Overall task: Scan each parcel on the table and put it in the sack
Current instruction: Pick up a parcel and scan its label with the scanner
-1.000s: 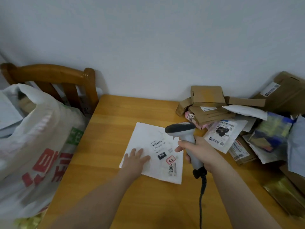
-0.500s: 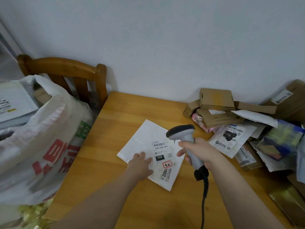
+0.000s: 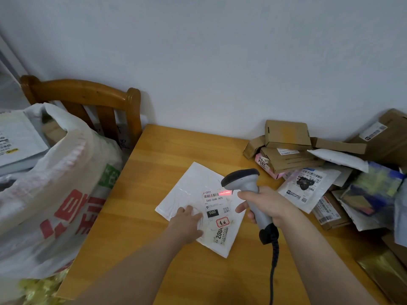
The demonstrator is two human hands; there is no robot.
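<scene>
A flat white mailer parcel [image 3: 193, 190] lies label up in the middle of the wooden table [image 3: 136, 227]. My left hand [image 3: 188, 221] rests flat on its near left part, fingers spread. My right hand [image 3: 267, 205] grips the handle of a grey barcode scanner [image 3: 242, 179] held over the parcel's right side. A red scan line glows on the parcel's label [image 3: 214, 200] beside the barcode. The large white sack [image 3: 55, 186] with red lettering stands open at the table's left edge, with parcels inside.
A heap of cardboard boxes [image 3: 286, 137] and printed mailers [image 3: 308, 188] fills the table's right side up to the wall. A wooden chair [image 3: 83, 93] stands behind the sack. The scanner's black cable [image 3: 274, 265] hangs toward me. A gold packet [image 3: 383, 274] lies at the near right.
The parcel has turned and slid a little under my left hand. A red scan light now shows on its label. My view has shifted left.
</scene>
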